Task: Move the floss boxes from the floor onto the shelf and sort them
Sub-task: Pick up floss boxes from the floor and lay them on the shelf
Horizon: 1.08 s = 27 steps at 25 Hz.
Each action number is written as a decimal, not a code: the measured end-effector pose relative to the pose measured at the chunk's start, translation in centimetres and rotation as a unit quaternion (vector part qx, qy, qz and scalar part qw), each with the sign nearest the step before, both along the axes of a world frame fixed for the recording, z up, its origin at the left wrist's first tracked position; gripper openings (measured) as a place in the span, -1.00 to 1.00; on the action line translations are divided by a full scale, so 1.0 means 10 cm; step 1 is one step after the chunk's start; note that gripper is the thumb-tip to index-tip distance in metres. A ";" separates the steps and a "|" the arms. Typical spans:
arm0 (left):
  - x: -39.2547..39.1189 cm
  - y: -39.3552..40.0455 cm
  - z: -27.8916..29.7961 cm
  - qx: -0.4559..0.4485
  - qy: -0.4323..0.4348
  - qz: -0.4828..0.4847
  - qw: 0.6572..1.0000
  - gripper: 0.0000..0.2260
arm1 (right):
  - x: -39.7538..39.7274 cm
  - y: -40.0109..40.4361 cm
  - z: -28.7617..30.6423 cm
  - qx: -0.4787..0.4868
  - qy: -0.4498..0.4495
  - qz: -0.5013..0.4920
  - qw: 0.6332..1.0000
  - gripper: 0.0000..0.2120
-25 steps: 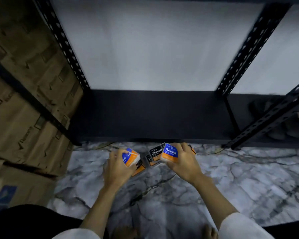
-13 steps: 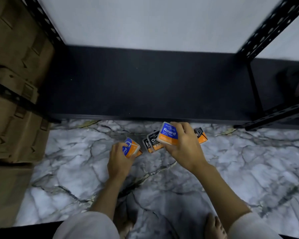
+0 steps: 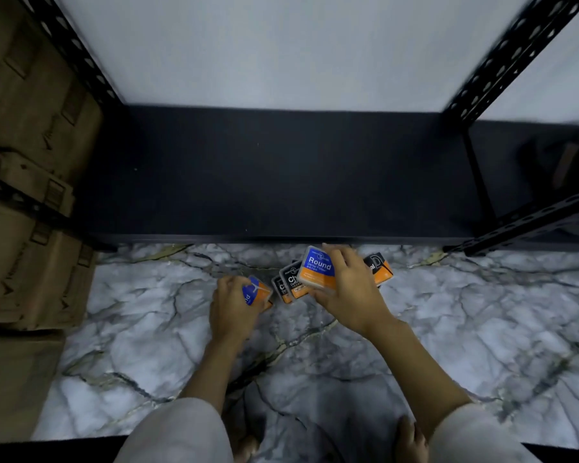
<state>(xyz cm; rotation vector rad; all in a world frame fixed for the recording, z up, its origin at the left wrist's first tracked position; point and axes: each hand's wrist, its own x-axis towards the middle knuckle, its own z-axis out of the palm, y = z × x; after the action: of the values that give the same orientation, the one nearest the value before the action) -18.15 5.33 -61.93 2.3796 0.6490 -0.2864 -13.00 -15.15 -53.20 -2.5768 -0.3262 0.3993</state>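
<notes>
A blue-and-orange "Round" floss box sits gripped in the right hand, another in the left hand, black-and-orange boxes remain on the marble floor, the dark shelf board apparently bare.

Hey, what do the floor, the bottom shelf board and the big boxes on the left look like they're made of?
Floor: looks like polished marble or marble-look tile, grey-white with dark veins. Shelf board: smooth matte black, probably painted metal or laminate; I can't tell which. Big boxes: brown corrugated cardboard, dull, with printed marks.
</notes>
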 end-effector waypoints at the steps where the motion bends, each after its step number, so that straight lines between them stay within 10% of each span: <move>1: 0.03 0.02 0.12 0.009 -0.005 -0.004 1.000 -0.72 | 0.00 0.00 0.08 -0.007 0.013 0.000 1.000 -0.24; 13: 0.14 0.11 2.29 0.077 0.031 -0.158 0.984 -0.77 | -0.11 -0.21 1.79 -0.088 0.109 0.041 0.989 -0.55; 27: -0.17 0.23 5.12 0.163 -0.132 -0.216 0.953 -0.74 | -0.36 -0.05 4.33 -0.055 -0.068 0.068 0.994 -0.57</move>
<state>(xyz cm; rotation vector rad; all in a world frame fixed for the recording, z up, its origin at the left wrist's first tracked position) -19.86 7.62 -10.75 2.8008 0.0417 -0.0385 -16.64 -15.69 -9.85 -2.7042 -0.5457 0.2972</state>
